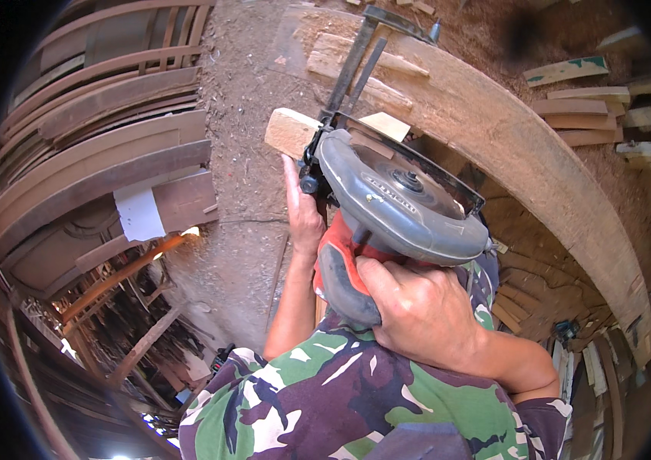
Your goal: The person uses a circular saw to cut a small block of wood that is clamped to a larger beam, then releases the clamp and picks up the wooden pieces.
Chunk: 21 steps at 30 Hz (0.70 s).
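Note:
A circular saw (402, 203) with a grey blade guard and an orange-red body is in the middle of the view. My right hand (425, 299) is wrapped around its dark rear handle. The round blade (410, 180) shows beside the guard, and a long metal guide bar (352, 69) reaches out ahead. A pale wood block (292, 132) pokes out at the saw's front left. My left hand (306, 218) grips this block from the near side, one finger stretched along it; the other fingers are hidden behind the saw. Whether the blade touches the wood cannot be seen.
A long wooden plank (509, 115) covered in sawdust curves past the saw's far right side, with wood offcuts (341, 57) on it. Stacked wooden panels (134, 138) line the left. More offcuts (578, 115) lie at the right. A thin cable (253, 221) crosses the dusty floor.

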Motion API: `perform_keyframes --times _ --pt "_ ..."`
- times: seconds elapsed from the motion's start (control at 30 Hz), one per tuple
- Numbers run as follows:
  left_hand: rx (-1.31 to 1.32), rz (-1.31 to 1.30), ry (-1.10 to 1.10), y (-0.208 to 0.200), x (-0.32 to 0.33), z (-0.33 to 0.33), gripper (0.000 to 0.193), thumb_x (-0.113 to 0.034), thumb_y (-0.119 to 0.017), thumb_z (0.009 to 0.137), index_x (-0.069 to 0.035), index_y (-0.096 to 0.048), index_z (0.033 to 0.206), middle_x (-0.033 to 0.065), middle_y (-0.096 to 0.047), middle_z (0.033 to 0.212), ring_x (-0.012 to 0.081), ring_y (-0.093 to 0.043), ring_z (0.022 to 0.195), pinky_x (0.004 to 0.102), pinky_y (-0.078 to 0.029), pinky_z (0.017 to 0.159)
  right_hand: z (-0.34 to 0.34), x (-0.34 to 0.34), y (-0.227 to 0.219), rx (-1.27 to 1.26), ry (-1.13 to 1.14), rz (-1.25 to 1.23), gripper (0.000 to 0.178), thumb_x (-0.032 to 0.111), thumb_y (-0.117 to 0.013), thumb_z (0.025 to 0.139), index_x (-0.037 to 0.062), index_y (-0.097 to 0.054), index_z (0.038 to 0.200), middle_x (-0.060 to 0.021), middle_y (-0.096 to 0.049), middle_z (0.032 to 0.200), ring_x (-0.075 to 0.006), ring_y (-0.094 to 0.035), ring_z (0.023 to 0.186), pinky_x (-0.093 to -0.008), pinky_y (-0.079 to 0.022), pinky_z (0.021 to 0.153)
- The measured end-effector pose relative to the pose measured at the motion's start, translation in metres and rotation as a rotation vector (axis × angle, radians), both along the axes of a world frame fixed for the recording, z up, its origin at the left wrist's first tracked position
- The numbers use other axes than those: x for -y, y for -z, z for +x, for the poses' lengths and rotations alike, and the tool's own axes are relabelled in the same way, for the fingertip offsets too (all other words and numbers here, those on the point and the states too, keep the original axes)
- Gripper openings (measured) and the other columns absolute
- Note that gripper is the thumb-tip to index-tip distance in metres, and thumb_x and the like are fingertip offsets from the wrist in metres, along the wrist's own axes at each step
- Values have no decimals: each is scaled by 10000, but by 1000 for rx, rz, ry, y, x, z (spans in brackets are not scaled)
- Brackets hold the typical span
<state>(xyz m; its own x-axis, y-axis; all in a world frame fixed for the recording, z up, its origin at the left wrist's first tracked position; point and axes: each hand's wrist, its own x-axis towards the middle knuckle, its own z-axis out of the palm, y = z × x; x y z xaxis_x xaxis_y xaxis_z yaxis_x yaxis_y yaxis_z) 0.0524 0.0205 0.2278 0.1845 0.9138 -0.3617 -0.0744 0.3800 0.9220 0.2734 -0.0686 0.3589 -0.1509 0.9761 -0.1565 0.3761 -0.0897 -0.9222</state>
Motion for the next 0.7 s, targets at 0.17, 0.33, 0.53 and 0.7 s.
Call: perform_keyframes --times 0.17,0.33,0.53,0.7 --pt "-27 -44 -105 -19 3 22 593 -253 -446 1148 -59 -247 1672 155 -572 1478 240 -653 1266 385 -576 1055 1 -1 -5 21 -66 -74 519 -6 -770 669 17 -644 1172 -182 -714 846 -400 -728 764 -463 -588 673" --pt "-290 202 88 19 26 -10 736 -136 -368 1085 65 -19 1700 201 -137 1776 257 -184 1617 337 -177 1302 11 20 -17 60 -59 -115 558 63 -799 713 44 -627 1243 -162 -718 872 -383 -735 767 -469 -587 693" --pt "-282 141 64 13 55 17 786 -39 -378 1023 71 7 1700 174 -88 1799 221 -340 1478 298 -282 1222 22 42 -21 74 -29 -175 448 -23 -828 792 4 -693 1218 -205 -772 970 -379 -784 860 -397 -601 732" --pt "-460 361 102 37 79 16 811 -25 -393 1023 42 31 1711 139 -169 1769 119 -510 959 247 -479 914 40 67 -12 62 -10 -86 415 34 -868 841 -11 -699 1216 -188 -783 973 -338 -799 846 -364 -603 736"
